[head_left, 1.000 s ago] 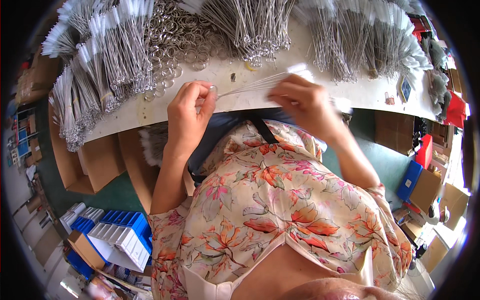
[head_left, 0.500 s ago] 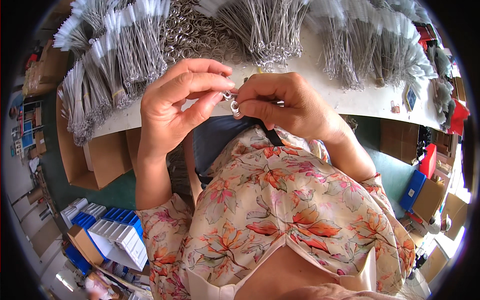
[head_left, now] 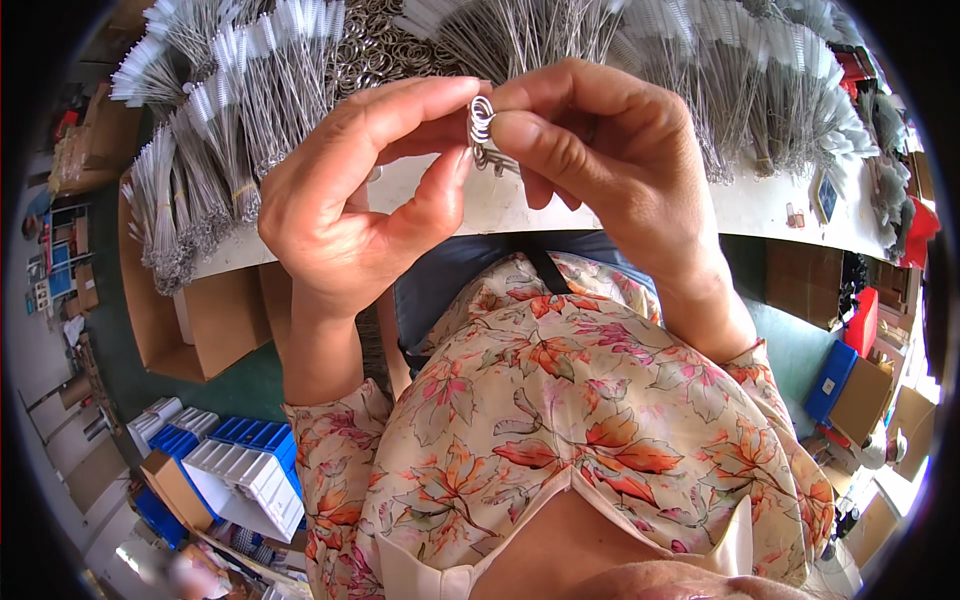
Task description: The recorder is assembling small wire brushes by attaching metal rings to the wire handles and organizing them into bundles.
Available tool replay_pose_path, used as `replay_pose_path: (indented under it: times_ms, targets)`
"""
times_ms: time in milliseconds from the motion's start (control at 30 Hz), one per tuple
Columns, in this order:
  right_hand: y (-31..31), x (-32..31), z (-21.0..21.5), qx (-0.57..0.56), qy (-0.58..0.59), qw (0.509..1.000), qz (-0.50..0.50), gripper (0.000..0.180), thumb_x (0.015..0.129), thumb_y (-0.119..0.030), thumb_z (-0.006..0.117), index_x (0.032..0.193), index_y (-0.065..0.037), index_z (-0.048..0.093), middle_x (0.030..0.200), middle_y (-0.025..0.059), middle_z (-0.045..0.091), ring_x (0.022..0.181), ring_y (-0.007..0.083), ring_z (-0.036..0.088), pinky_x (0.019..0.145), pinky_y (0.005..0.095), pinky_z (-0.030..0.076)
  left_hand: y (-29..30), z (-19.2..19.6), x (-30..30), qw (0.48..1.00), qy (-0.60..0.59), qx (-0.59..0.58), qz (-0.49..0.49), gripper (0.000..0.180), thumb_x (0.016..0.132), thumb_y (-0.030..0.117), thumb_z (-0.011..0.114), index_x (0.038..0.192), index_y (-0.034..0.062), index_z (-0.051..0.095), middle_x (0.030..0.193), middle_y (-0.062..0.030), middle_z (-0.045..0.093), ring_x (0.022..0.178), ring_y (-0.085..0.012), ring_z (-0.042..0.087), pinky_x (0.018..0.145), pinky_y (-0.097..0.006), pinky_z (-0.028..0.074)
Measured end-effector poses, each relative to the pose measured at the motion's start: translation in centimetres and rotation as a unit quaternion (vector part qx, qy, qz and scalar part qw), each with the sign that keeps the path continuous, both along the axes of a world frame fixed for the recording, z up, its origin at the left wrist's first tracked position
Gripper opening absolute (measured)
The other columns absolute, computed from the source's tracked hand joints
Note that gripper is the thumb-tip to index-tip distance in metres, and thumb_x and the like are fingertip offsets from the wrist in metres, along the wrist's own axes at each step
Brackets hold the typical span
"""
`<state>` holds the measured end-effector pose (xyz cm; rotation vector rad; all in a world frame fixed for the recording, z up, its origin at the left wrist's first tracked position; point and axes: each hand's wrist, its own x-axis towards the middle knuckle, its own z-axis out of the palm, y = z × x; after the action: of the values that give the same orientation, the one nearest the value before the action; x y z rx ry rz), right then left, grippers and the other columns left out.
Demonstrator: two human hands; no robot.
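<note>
A small cluster of shiny metal rings, stacked like a coil, is held up between my two hands over the table's near edge. My left hand curls around its left side, with the index fingertip at the top and the thumb tip lower down. From the other side, my right hand pinches the cluster between thumb and index finger. A bit of metal wire shows below the right thumb; the right fingers hide where it leads. Beyond the hands lies a heap of loose metal rings.
Bundles of wire brushes with pale bristles cover the left of the white table; more brush bundles lie at the right. An open cardboard box stands below the left edge. Blue and white bins are at lower left.
Both hands have risen and moved nearer to my view, with the rings between them. The ring cluster is now upright and plainer to see, and the left fingers are spread wider around it.
</note>
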<state>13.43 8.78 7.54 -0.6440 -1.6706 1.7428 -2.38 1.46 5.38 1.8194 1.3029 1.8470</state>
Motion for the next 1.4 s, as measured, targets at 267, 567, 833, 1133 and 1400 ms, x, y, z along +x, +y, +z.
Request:
replay_pose_path:
  times_ms: [267,567,833,1133,1400]
  targets:
    - [1.2,0.2,0.1,0.022,-0.028,0.996,0.086,0.013,0.082,-0.012,0.064,0.089,0.000,0.063,0.069,0.0009,0.061,0.054,0.0042,0.055,0.043,0.0152,0.037,0.2,1.2,-1.0,0.995,0.051,-0.066,-0.058,0.030,0.075,-0.013,0.050,0.104,-0.0135,0.054,0.098,-0.0204,0.061,0.085,-0.0211,0.063,0.078,-0.029,0.051]
    - [1.2,0.1,-0.8,-0.036,0.010,0.995,0.098,0.014,0.084,-0.011,0.062,0.092,0.001,0.060,0.066,-0.0008,0.057,0.054,0.0033,0.051,0.044,0.0162,0.036,-0.2,2.2,-1.7,0.979,0.094,-0.180,-0.024,0.007,0.085,0.007,0.059,0.087,0.0006,0.061,0.077,-0.0007,0.058,0.064,-0.0074,0.052,0.056,-0.020,0.042]
    - [0.6,-0.5,-1.0,-0.030,0.014,0.993,0.117,0.015,0.083,-0.012,0.063,0.093,-0.001,0.061,0.068,-0.0024,0.058,0.058,0.0019,0.052,0.047,0.0165,0.038,-2.6,3.0,-1.4,0.957,-0.086,-0.265,-0.083,0.020,0.091,0.016,0.051,0.101,-0.0005,0.054,0.075,0.0015,0.052,0.057,-0.0024,0.039,0.050,-0.016,0.033]
    - [-2.2,-1.4,0.2,-0.014,0.027,0.983,0.184,0.016,0.084,-0.012,0.062,0.094,0.000,0.060,0.071,-0.0006,0.058,0.060,0.0037,0.053,0.051,0.0170,0.040,-7.4,5.1,-0.8,0.940,-0.151,-0.304,-0.041,0.016,0.090,0.011,0.051,0.099,-0.0008,0.056,0.074,-0.0032,0.056,0.054,-0.0042,0.045,0.048,-0.016,0.037]
    - [-7.1,-5.6,-1.4,0.010,0.106,0.968,0.228,0.011,0.083,-0.006,0.062,0.090,0.002,0.059,0.075,0.0022,0.060,0.068,0.0067,0.057,0.059,0.0193,0.047,-10.7,2.1,-2.3,0.960,-0.273,-0.061,-0.024,0.017,0.089,0.009,0.051,0.095,-0.0041,0.060,0.098,-0.0164,0.062,0.093,-0.0245,0.059,0.089,-0.035,0.043]
